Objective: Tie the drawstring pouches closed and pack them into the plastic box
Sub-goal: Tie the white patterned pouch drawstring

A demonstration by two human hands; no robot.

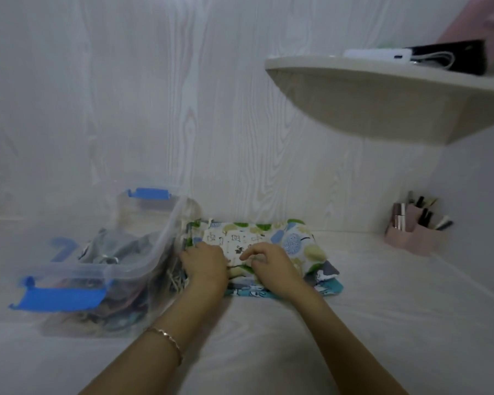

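A stack of flat printed fabric pouches (294, 240) lies on the white table against the wall. On top sits a small cream pouch (234, 240) with dark figures. My left hand (204, 262) lies on its left end, fingers curled over the edge. My right hand (271, 263) pinches the pouch's near edge with curled fingers. Left of the stack stands the clear plastic box (143, 269) with blue latches, holding several pouches. Loose drawstrings (177, 277) trail between box and stack.
A pink desk organiser (417, 232) with pens stands at the back right. A rounded white shelf (382, 92) juts out overhead on the right, carrying a black item and a white device. The wood-grain wall runs close behind the stack.
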